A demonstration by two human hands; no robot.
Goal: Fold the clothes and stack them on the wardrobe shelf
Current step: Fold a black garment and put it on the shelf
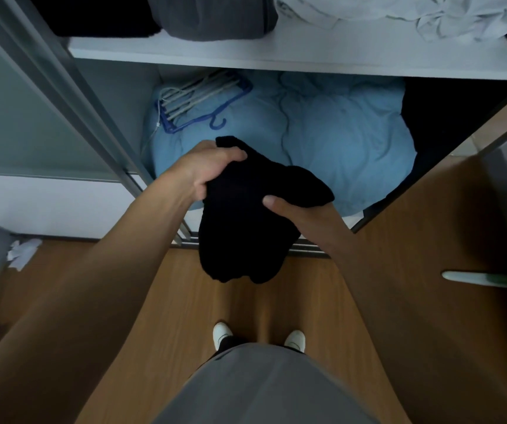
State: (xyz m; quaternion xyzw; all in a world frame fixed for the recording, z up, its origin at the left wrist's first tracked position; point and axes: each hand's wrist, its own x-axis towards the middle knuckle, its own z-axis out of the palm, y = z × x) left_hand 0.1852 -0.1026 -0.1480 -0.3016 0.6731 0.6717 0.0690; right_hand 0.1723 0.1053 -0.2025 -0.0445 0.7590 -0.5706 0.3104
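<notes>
Shirt (261, 387) at 6 o'clock; arms outstretched, left hand (212, 166) clutching garment (240, 228) at 11 o'clock, right hand (295, 209) pinching at 3.

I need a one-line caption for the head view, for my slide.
Left hand and right hand grip a black garment in front of the white wardrobe shelf.

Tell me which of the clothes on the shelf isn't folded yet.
The white one at the shelf's right end: it lies crumpled, while the grey one and the black one to its left look folded.
</notes>
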